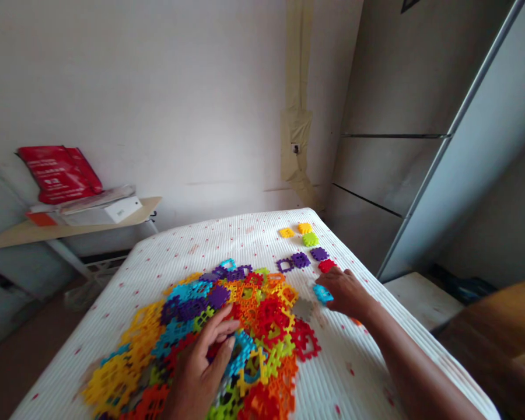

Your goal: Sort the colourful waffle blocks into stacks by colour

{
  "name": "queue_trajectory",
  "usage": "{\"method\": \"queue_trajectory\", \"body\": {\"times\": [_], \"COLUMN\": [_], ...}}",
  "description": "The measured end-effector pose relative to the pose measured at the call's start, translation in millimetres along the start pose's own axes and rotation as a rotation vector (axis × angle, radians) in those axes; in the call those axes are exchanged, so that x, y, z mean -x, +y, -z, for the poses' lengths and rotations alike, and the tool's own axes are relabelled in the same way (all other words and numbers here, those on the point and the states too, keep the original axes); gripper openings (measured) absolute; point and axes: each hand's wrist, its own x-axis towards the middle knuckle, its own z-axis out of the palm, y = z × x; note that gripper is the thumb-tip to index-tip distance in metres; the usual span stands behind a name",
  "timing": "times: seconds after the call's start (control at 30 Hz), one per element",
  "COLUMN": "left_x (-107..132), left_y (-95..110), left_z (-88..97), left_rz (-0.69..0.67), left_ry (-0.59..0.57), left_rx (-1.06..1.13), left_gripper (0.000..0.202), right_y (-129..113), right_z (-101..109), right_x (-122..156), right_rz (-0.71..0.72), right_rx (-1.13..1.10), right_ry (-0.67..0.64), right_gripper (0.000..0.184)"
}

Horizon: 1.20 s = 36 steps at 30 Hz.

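Note:
A large heap of interlocking plastic tiles (271, 318) in several colours covers the near middle of the table. My left hand (203, 361) is over the heap, its fingers loosely curved and thumb apart, with no tile visible in it. Farther right, my right hand (343, 290) reaches down with its fingers closed at a blue tile (322, 294). Just beyond those fingers lies a red tile (327, 265). An orange tile (356, 321) is partly hidden under my right wrist. The fingertips of my right hand are partly hidden.
Sorted purple tiles (300, 260), a green tile (310, 239) and yellow tiles (305, 228) lie toward the far right corner of the cloth-covered table (192, 245). A grey fridge (385, 163) stands to the right. At left, a shelf (20, 234) holds a red bag (59, 175).

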Motion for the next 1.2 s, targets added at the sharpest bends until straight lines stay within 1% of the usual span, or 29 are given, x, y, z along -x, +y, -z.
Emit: {"method": "queue_trajectory", "body": {"times": [0.17,0.27,0.33,0.47,0.6,0.67,0.73,0.87,0.93,1.07,1.2], "left_x": [-1.4,-3.5,-4.9,-6.0,-5.7,-6.0,-7.4,-15.6,-22.1,-34.7,-40.8], "left_y": [-7.3,-15.0,-21.1,-27.6,-24.1,-21.4,-18.8,-11.8,-7.2,1.7,6.5], "left_z": [15.0,18.2,16.4,10.0,7.8,8.1,8.4,9.1,9.6,11.0,11.9], "left_rz": [-0.134,-0.214,-0.252,-0.291,-0.272,-0.252,-0.231,-0.198,-0.189,-0.19,-0.143], "left_ry": [0.093,0.145,0.154,0.094,0.026,-0.001,-0.024,-0.089,-0.121,-0.196,-0.237], "left_rx": [-0.28,-0.396,-0.449,-0.542,-0.606,-0.626,-0.635,-0.633,-0.656,-0.738,-0.78], "left_gripper": [0.032,0.027,0.028,0.027,0.027,0.028,0.029,0.028,0.026,0.023,0.013], "right_y": [-1.0,-2.2,-3.1,-3.3,-1.6,-2.1,-4.7,-16.3,-24.3,-40.7,-54.8], "right_z": [-2.9,-5.4,-6.4,-9.0,-13.4,-13.9,-12.4,-8.5,-8.7,-13.4,-19.6], "right_x": [-2.2,-4.8,-5.9,-6.3,-4.6,-3.4,-2.3,-1.0,-0.6,1.1,3.6], "right_rz": [-0.006,-0.007,-0.005,0.001,-0.006,0.007,0.056,0.175,0.234,0.36,0.457], "right_rx": [0.017,0.035,0.045,0.068,0.072,0.063,0.042,-0.007,-0.036,-0.071,-0.093], "right_ry": [-0.004,-0.004,-0.002,-0.017,-0.016,0.0,0.071,0.344,0.444,0.52,0.571], "right_gripper": [0.02,0.018,0.019,0.019,0.023,0.021,0.019,0.021,0.023,0.026,0.025]}}
